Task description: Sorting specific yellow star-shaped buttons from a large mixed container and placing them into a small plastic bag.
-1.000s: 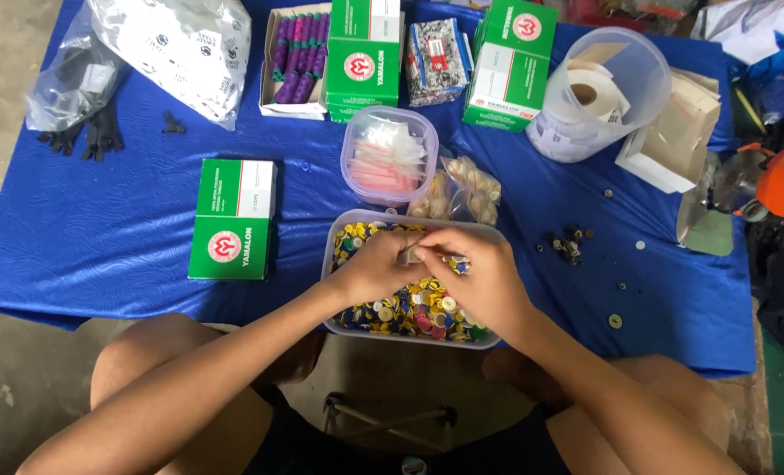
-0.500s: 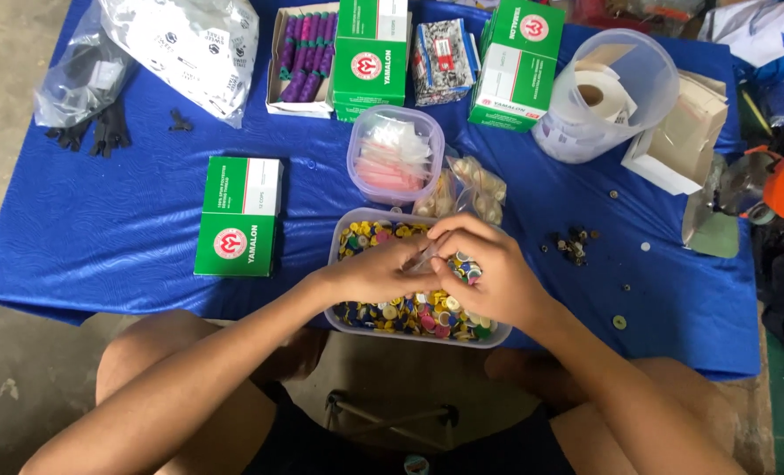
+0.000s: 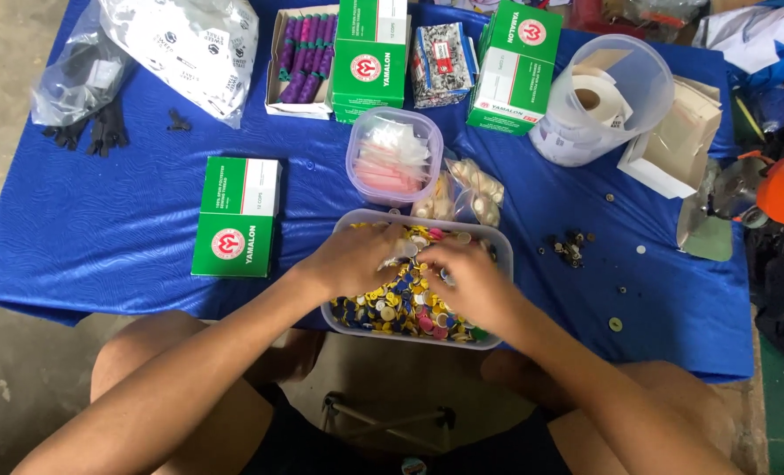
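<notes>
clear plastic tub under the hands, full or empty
Nearly full: the clear rectangular plastic tub holds heaped small colourful round pieces, and both hands dig into them.

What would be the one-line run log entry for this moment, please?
left hand: in tray of coloured buttons | right hand: same tray, fingers meeting left | grasp: unclear | behind: lidded tub

A: Which packages lie on the tabletop (image 3: 102, 229)?
B: A flat green-and-white box (image 3: 237, 216) at nine o'clock. Two more green boxes, one (image 3: 371, 54) at twelve and another (image 3: 517, 63) at one. Between them lies a black-and-white printed packet (image 3: 440, 51).
</notes>
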